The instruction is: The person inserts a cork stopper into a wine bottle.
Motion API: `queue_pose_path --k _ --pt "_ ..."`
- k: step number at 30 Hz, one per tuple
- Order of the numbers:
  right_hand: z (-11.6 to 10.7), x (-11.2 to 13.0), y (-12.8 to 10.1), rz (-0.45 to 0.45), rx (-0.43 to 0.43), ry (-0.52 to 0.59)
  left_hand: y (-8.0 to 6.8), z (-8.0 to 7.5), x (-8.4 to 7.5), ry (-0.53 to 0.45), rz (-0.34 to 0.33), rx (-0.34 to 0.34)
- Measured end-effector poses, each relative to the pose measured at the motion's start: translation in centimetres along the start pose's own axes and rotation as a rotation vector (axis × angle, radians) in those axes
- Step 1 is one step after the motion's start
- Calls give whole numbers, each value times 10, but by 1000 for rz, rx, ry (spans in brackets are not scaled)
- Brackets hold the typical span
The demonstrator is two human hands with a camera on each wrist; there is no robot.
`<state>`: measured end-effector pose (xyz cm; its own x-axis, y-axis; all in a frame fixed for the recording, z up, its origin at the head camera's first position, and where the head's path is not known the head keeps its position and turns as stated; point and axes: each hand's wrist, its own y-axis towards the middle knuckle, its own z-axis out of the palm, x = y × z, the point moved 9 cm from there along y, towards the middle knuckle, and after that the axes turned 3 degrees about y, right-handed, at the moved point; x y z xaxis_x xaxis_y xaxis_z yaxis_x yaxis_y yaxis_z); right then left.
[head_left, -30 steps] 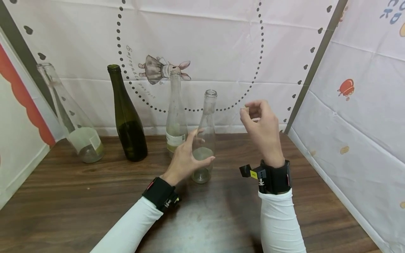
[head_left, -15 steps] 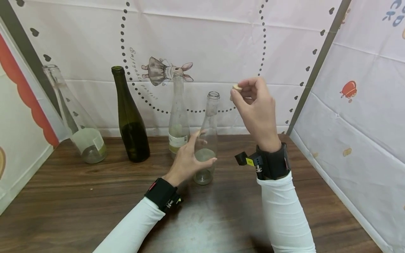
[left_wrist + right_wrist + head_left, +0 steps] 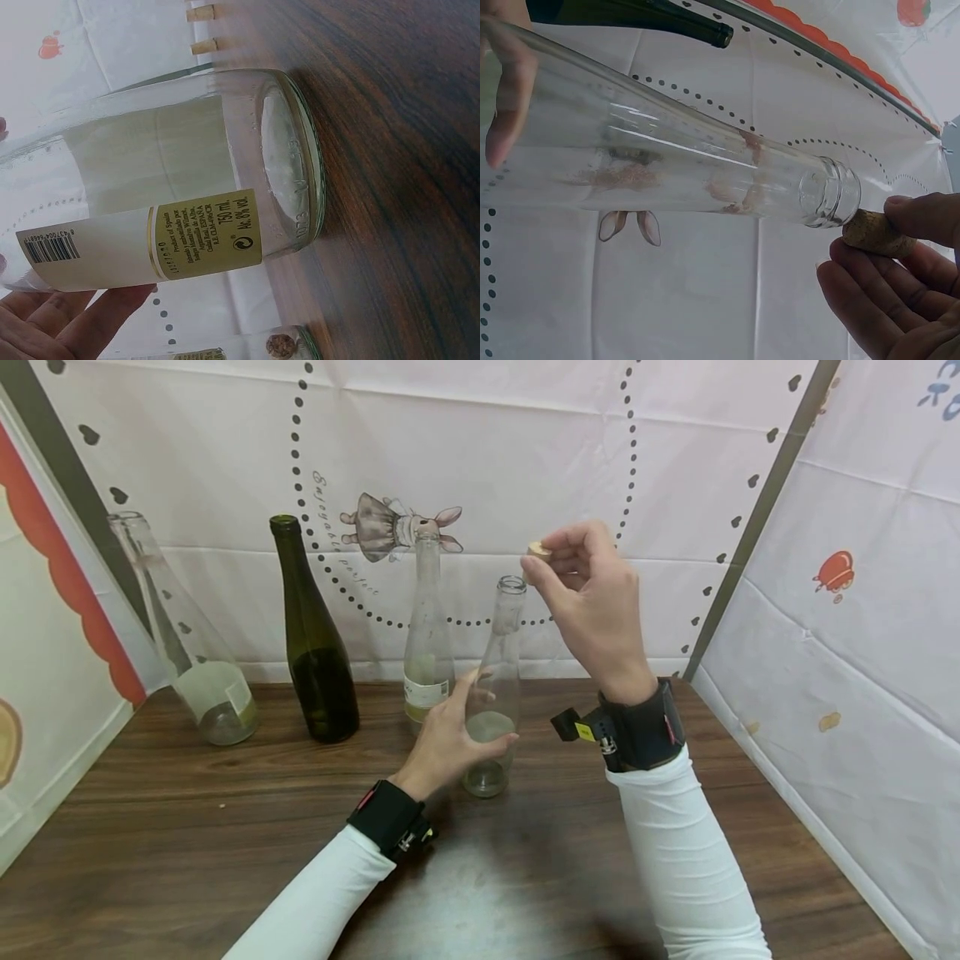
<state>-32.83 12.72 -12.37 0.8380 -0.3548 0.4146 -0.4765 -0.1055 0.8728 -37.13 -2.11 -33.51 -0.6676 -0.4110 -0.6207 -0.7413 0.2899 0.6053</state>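
Cork [image 3: 537,549] now nearer bottle [image 3: 495,693] mouth, pinched in right grip [image 3: 592,602]; left grip [image 3: 448,739] around bottle.

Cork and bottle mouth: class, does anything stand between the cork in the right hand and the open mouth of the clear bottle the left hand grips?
Nothing visible does. The right hand pinches the cork just beside the open mouth of the clear bottle. The left hand grips the bottle low, away from the mouth.
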Motion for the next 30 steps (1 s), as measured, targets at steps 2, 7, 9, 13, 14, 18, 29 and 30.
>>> queue_pose_path --k 2,7,9,13,14,18,29,30 --pt "2 2 1 -10 12 0 0 0 0 -5 3 0" --pt "8 6 4 -19 48 -12 0 1 0 -13 6 6" --pt "9 7 4 -18 57 -19 0 1 0 -14 4 10" --pt "11 7 5 -19 65 -28 0 2 1 -14 -3 17" --pt "11 7 5 -22 67 -29 -1 2 2 -14 -7 18" --pt "12 7 5 -27 76 -23 -1 2 3 -15 -21 20" --pt "16 6 6 -21 86 -22 -2 1 4 -24 -22 23" --pt "17 6 6 -24 88 -25 -2 1 3 -22 -23 23"
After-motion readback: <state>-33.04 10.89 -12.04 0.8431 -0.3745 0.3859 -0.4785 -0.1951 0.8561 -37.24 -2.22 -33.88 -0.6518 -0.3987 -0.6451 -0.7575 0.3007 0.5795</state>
